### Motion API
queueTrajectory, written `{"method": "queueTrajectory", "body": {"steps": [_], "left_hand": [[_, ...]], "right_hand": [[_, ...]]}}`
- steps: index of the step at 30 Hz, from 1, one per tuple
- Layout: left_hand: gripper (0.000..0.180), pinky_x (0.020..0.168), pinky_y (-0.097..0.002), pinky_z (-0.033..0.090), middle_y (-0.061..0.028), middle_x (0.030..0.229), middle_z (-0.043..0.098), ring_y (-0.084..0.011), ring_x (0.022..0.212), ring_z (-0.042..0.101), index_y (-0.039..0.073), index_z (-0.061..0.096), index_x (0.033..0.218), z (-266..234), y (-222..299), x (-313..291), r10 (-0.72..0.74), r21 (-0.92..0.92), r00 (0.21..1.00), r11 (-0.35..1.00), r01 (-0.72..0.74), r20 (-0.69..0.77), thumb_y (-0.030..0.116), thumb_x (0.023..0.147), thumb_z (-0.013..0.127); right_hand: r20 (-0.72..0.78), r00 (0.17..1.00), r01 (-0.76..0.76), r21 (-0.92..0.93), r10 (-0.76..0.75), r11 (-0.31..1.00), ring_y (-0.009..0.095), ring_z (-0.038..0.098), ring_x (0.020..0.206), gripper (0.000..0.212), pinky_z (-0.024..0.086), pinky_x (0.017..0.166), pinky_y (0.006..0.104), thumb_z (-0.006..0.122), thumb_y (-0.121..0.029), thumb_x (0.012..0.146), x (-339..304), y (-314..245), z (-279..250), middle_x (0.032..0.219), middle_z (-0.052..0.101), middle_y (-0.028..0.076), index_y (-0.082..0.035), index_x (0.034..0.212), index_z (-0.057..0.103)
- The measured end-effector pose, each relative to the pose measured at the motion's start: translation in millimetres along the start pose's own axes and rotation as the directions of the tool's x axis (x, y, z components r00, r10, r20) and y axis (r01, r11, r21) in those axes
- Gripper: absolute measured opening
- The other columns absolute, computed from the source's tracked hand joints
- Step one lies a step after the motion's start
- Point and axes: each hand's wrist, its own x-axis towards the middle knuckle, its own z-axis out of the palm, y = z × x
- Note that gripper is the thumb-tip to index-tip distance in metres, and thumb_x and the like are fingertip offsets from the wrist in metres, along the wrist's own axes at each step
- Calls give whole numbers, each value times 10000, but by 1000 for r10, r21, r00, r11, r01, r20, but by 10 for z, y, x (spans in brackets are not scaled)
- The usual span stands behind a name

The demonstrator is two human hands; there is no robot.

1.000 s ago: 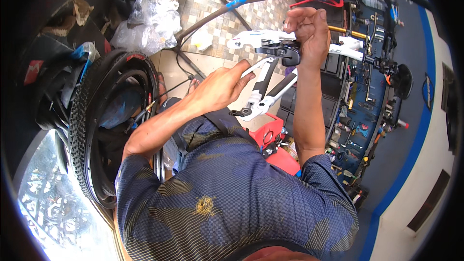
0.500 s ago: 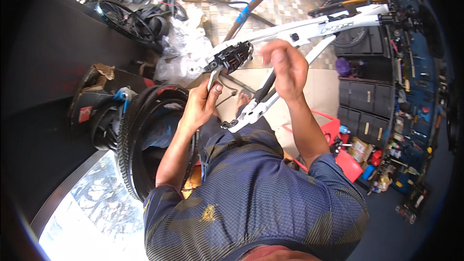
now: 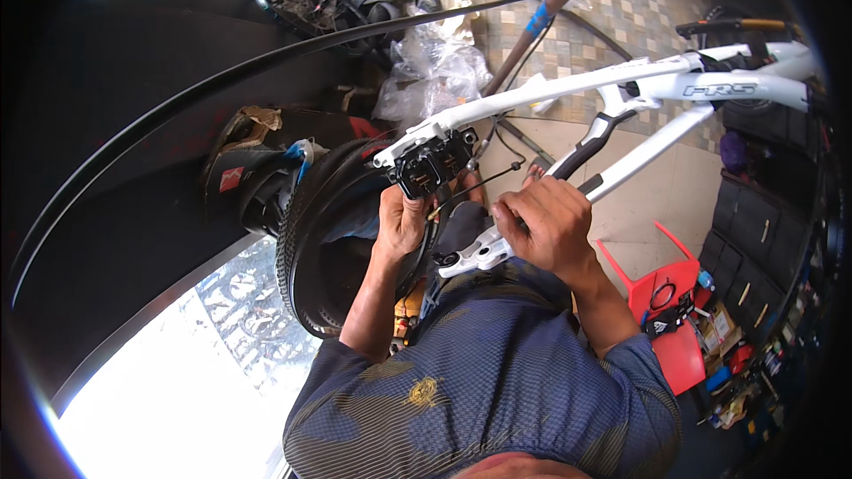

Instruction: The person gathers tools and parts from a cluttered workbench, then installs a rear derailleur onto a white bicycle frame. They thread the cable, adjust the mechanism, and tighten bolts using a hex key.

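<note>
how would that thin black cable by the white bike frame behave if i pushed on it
The thin black cable would probably flex rather than push back: it is slender and runs unsupported between the left hand and the white frame. It looks light, and its free end would likely spring or wobble. It seems unlikely to roll.

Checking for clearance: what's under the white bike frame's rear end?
Under the white bike frame: a knobby tyre, left hand at the black brake caliper, right hand gripping the stay. The floor is hidden.
</note>
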Motion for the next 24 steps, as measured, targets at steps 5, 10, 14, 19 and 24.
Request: {"method": "queueTrajectory", "body": {"steps": [5,10,14,19,24], "left_hand": [[520,538,-270,398,-12,735,619,-107,592,532,34,640,1071,-98,-215,-42,149,241,986,962,-129,-69,533,1082,494],[651,614,-327,533,-64,748,732,-193,657,708,37,747,874,-20,-102,116,308,519,943,831,-201,-128,585,1075,459],[619,616,-336,548,-76,806,758,-226,654,720,41,779,948,-134,-288,105,302,436,952,864,-250,-53,576,1064,491],[567,607,-338,542,-79,782,744,-231,639,708,33,767,921,-299,-362,146,256,409,966,879,-245,29,509,1076,501],[488,627,-334,529,-77,761,717,-217,655,685,21,747,906,-141,-75,193,204,353,979,917,-184,-19,405,1089,508]], "right_hand": [[52,999,12,16,-13,1000,211,573,608,131,430,556,356,798,-177,840,1,22,-32,669,567,15,-91,839,700],[69,997,17,18,-18,1000,199,563,592,126,418,543,352,786,-185,851,-24,66,-31,668,575,19,-82,864,714],[72,997,30,31,-32,999,202,577,600,135,424,547,348,785,-191,857,-18,80,-20,673,592,23,-73,874,723],[72,997,21,32,-23,999,204,596,612,138,434,553,347,786,-193,858,15,86,-14,679,608,26,-71,875,725],[71,997,11,26,-13,1000,207,605,604,97,440,556,350,773,-149,844,42,72,-7,692,650,27,-69,853,719]]}}
